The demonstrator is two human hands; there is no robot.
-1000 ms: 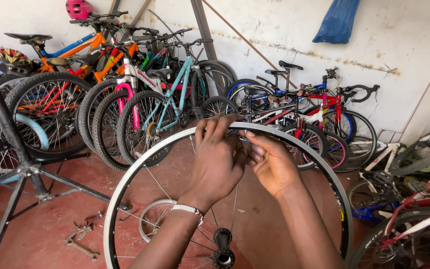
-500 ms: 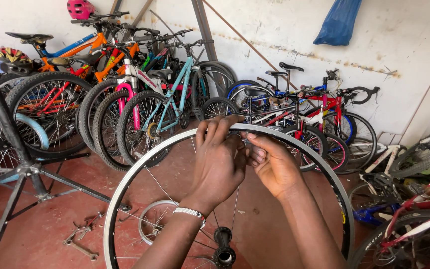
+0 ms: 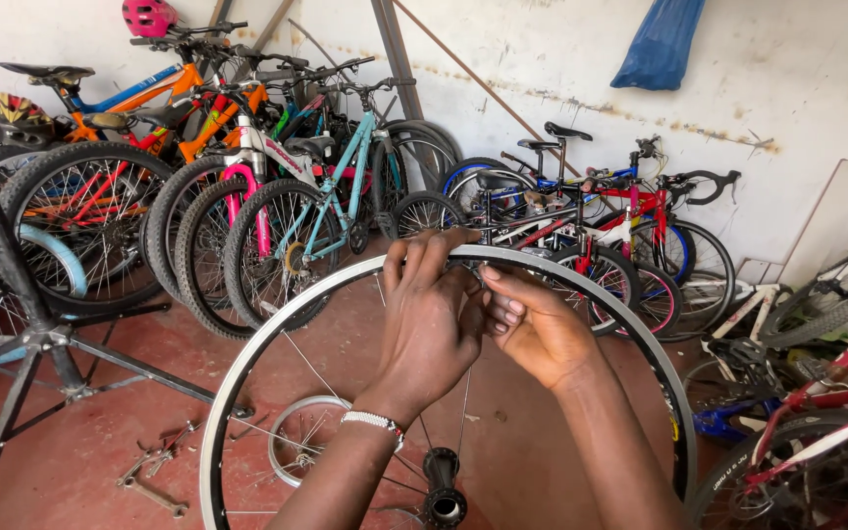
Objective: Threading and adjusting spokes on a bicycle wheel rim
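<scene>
Bike-lined wall [image 3: 817, 88] | two hands [image 3: 488, 324] | one wheel rim [image 3: 277, 334]

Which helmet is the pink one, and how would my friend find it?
Start at the row of bicycles leaning along the white wall. At its far left, up top, the pink helmet sits above an orange bicycle. The other helmet, lower left, is multicoloured.

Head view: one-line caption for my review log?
Both hands, left hand and right hand, work at the top of a bare wheel rim before parked bicycles.
</scene>
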